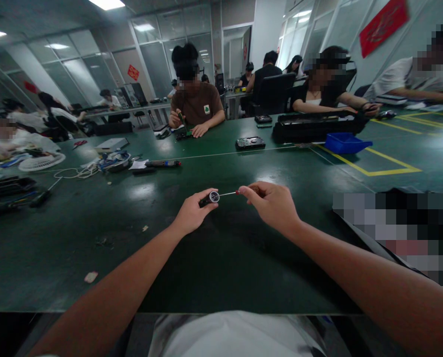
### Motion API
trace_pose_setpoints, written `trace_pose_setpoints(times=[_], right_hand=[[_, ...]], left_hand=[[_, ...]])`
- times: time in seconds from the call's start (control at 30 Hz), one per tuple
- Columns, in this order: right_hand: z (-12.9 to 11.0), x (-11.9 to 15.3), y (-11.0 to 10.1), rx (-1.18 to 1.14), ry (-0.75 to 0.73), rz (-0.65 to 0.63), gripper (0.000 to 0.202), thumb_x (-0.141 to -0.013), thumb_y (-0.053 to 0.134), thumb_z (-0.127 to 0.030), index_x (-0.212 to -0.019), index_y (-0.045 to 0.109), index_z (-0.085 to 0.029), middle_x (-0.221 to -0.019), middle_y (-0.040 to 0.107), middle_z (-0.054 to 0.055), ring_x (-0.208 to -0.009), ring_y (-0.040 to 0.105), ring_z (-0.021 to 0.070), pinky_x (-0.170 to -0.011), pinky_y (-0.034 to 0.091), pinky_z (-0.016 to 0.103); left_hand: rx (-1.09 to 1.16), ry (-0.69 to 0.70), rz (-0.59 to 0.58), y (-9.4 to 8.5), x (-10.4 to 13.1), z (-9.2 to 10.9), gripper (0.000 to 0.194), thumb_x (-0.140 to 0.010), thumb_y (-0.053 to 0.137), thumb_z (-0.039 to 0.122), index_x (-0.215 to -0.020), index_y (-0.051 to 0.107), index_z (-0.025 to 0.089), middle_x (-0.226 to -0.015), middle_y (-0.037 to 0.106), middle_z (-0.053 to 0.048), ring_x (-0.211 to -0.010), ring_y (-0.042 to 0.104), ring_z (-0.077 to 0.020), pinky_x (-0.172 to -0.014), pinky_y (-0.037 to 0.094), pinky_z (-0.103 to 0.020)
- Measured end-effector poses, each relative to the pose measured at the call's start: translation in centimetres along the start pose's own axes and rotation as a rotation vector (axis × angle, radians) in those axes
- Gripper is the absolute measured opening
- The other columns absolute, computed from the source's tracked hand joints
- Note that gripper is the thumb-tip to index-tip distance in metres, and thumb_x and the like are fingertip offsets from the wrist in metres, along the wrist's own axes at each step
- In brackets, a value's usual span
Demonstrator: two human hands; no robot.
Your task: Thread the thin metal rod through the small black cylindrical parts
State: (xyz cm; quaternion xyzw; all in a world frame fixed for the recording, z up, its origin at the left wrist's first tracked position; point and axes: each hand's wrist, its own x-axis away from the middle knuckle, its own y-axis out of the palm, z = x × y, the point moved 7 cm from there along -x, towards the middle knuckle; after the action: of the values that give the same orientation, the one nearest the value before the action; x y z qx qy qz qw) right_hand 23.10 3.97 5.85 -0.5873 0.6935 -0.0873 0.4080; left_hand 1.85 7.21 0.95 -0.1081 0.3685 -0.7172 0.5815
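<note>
In my left hand (192,213) is a small black cylindrical part (209,198) with a pale ring round its open end, which faces right. My fingers and thumb close round its sides. A screwdriver (229,193) is gripped by my right hand (277,206), its thin metal shaft pointing left and its tip at the cylinder's open end. Whether the tip touches something inside is too small to tell. The fingers hide most of the screwdriver's handle. Both hands are held above the green table (221,267), in front of my body.
Beyond my hands lie a hard drive (250,143), a blue scoop-shaped tray (346,143) and a long black housing (318,128). A dark pen-like tool (164,163) and coiled cables (112,161) lie to the left. Across the table a person (197,106) works.
</note>
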Motion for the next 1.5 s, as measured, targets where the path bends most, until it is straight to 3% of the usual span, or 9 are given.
trace_pose_setpoints(times=[1.0, 1.1, 1.23, 1.5], right_hand=[[0.2, -0.4, 0.2, 0.09, 0.069, -0.099, 0.045, -0.09, 0.056, -0.054, -0.072, 0.075, -0.018, -0.058, 0.064, 0.003, -0.053, 0.054, 0.0148, -0.051, 0.032, 0.03], [0.4, -0.4, 0.5, 0.104, 0.083, -0.115, 0.053, -0.089, 0.053, -0.06, -0.062, 0.07, -0.018, -0.05, 0.055, 0.0, -0.046, 0.046, 0.0123, -0.048, 0.026, 0.029], [0.4, -0.1, 0.8, 0.115, 0.072, -0.127, 0.064, -0.089, 0.049, -0.065, -0.044, 0.052, -0.019, -0.041, 0.04, -0.003, -0.041, 0.034, 0.0094, -0.047, 0.021, 0.029], [0.3, 0.0, 0.8, 0.074, 0.06, -0.139, 0.067, -0.089, 0.049, -0.065, -0.041, 0.043, -0.02, -0.04, 0.033, -0.004, -0.039, 0.031, 0.0085, -0.046, 0.021, 0.029]], left_hand=[[-0.053, 0.0, 0.03, -0.6, -0.2, 0.1, 0.041, -0.087, 0.066, 0.027, -0.128, 0.063, 0.027, -0.13, 0.064, -0.003, -0.122, 0.056, -0.0238, -0.112, 0.036, -0.043], [-0.074, 0.014, 0.032, -0.6, -0.1, 0.4, 0.041, -0.087, 0.067, 0.026, -0.128, 0.063, 0.027, -0.129, 0.065, -0.003, -0.119, 0.057, -0.0234, -0.109, 0.039, -0.042], [-0.099, 0.023, 0.01, -0.5, 0.0, 0.6, 0.041, -0.086, 0.067, 0.026, -0.128, 0.063, 0.028, -0.126, 0.066, -0.003, -0.117, 0.058, -0.0233, -0.107, 0.041, -0.041], [-0.14, 0.052, -0.019, -0.4, 0.1, 1.0, 0.043, -0.086, 0.068, 0.026, -0.128, 0.063, 0.029, -0.125, 0.066, -0.003, -0.116, 0.058, -0.0242, -0.105, 0.04, -0.042]])
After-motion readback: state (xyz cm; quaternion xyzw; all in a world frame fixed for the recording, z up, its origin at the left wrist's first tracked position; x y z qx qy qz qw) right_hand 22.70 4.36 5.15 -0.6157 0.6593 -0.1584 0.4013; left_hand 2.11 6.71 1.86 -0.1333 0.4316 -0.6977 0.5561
